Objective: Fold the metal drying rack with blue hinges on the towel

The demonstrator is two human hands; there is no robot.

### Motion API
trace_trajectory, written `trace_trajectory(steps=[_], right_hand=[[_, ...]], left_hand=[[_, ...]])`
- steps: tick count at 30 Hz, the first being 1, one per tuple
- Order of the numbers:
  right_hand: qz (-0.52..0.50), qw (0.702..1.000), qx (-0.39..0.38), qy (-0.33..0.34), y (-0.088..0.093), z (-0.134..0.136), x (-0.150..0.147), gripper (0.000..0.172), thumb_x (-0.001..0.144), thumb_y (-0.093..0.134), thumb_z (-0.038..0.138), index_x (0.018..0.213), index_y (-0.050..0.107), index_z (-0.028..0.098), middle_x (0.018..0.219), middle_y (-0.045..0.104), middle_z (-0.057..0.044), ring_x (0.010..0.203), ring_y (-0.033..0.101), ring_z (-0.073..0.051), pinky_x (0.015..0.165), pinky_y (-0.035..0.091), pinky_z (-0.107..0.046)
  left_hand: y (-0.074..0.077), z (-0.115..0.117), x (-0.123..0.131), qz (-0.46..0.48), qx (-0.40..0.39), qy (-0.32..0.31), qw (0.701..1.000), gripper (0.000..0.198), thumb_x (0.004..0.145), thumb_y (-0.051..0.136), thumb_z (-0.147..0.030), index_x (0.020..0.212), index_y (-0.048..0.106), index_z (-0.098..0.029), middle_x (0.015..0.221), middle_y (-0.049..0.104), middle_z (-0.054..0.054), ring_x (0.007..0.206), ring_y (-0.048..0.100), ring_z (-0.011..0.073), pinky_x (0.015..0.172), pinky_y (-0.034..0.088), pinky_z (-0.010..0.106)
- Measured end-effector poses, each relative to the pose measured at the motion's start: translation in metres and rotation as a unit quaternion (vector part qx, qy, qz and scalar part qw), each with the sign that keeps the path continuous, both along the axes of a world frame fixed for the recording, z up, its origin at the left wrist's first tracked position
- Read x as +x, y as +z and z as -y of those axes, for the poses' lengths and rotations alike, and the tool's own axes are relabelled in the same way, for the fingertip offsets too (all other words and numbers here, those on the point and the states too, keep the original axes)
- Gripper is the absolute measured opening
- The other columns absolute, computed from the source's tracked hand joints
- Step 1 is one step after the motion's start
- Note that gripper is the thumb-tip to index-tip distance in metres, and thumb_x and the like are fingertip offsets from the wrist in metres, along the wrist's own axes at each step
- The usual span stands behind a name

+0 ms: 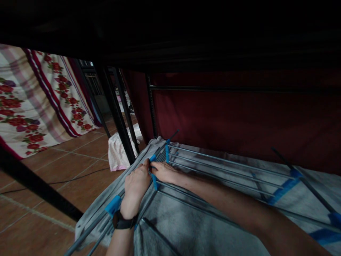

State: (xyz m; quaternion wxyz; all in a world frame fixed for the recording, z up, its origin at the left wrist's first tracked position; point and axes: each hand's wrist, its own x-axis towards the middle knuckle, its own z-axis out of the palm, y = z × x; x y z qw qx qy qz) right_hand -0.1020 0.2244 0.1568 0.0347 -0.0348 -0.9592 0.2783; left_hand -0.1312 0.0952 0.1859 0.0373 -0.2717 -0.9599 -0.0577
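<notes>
A rack of grey metal rods (229,161) with blue plastic joints (113,205) lies on a grey cloth (191,227). My left hand (137,181), with a dark watch on its wrist, is closed around the rack near a blue joint. Beside it, my right hand (163,172) has its fingers pressed on the same part of the rack, close to the left fingertips. The fingertips of both hands are partly hidden where they meet.
A black metal frame post (117,113) rises left of the cloth. Dark red fabric (226,121) hangs behind. Over the tiled floor (66,167) at left hangs a floral cloth (39,103). A striped white cloth (117,151) sits behind the post. A dark surface spans overhead.
</notes>
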Motion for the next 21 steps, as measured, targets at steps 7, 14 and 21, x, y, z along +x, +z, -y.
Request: trace_trajectory(steps=[7, 14, 21], right_hand=[[-0.001, 1.0, 0.03, -0.002, 0.008, -0.002, 0.001, 0.034, 0.094, 0.041, 0.032, 0.115, 0.066, 0.026, 0.112, 0.073, -0.006, 0.103, 0.068, -0.024, 0.084, 0.051, -0.033], [-0.007, 0.997, 0.072, -0.032, 0.004, -0.009, 0.001, 0.027, 0.095, 0.045, 0.031, 0.107, 0.067, 0.021, 0.109, 0.074, -0.008, 0.103, 0.068, -0.023, 0.086, 0.05, -0.03], [0.001, 0.997, 0.079, -0.026, 0.003, -0.015, 0.002, 0.031, 0.097, 0.042, 0.03, 0.118, 0.063, 0.021, 0.113, 0.072, -0.01, 0.107, 0.067, -0.025, 0.087, 0.05, -0.033]], left_hand=[[-0.005, -0.004, 0.003, -0.03, 0.019, 0.0, 0.999, 0.048, 0.095, 0.031, -0.014, 0.138, 0.052, -0.016, 0.114, 0.068, 0.021, 0.096, 0.07, 0.0314, 0.077, 0.054, 0.041], [-0.013, -0.003, 0.0, -0.039, 0.019, 0.007, 0.999, 0.044, 0.098, 0.031, -0.024, 0.135, 0.054, -0.015, 0.1, 0.07, 0.021, 0.094, 0.07, 0.0316, 0.075, 0.053, 0.039], [-0.01, -0.012, -0.002, -0.037, 0.02, 0.002, 0.999, 0.04, 0.097, 0.035, -0.027, 0.129, 0.054, -0.012, 0.107, 0.069, 0.021, 0.098, 0.069, 0.0332, 0.074, 0.052, 0.039]])
